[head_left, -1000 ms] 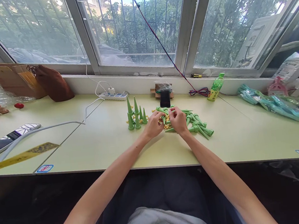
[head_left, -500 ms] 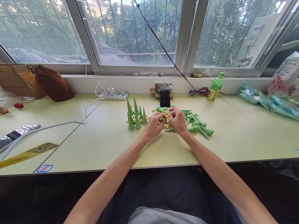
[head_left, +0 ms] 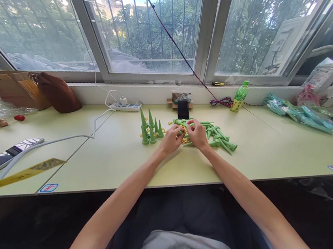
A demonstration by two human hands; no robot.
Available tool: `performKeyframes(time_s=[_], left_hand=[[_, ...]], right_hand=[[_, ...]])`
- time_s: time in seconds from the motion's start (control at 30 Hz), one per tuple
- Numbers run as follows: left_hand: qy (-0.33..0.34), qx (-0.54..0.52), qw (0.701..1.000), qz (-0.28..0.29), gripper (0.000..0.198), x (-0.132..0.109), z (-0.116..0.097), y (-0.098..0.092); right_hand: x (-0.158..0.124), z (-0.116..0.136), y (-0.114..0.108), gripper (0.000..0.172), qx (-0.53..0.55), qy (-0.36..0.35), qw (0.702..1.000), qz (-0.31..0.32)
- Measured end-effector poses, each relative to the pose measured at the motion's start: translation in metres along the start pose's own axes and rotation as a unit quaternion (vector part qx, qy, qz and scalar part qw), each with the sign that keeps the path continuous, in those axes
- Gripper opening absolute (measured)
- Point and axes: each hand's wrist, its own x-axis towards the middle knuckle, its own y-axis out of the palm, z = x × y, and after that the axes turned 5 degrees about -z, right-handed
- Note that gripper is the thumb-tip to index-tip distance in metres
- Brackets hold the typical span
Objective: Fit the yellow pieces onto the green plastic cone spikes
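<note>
Near the middle of the table, my left hand (head_left: 171, 139) is closed around a green piece, of which only a small part shows between the fingers. Close beside it, my right hand (head_left: 197, 133) has its fingers pinched together; what they hold is too small to make out. Small yellow parts (head_left: 185, 140) lie under and between the hands. To the right spreads a loose pile of green cones (head_left: 223, 139). Several green spikes (head_left: 152, 136) stand upright left of my left hand, with yellow bits at their sides.
A black item (head_left: 183, 110) and a small box stand behind the hands. Further back are a power strip (head_left: 126, 107) and a green bottle (head_left: 240, 97). Plastic bags (head_left: 305, 114) lie right; a phone (head_left: 10, 156), white cable and brown bag (head_left: 57, 92) are left.
</note>
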Motion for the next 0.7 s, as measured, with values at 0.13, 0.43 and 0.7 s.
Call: performKeyframes(time_s=[0.13, 0.43, 0.7], left_hand=[[-0.007, 0.010, 1.000, 0.003, 0.013, 0.000, 0.000, 0.001], [-0.053, 0.049, 0.997, -0.031, 0.012, 0.002, 0.001, 0.000], [-0.043, 0.061, 0.992, -0.104, 0.021, 0.005, -0.009, -0.006]], right_hand=[[-0.001, 0.001, 0.000, 0.019, 0.006, -0.006, 1.000, -0.003], [-0.003, 0.001, 0.004, 0.022, 0.004, -0.052, 0.998, -0.017], [-0.006, -0.001, 0.009, 0.021, 0.001, -0.062, 0.998, 0.031]])
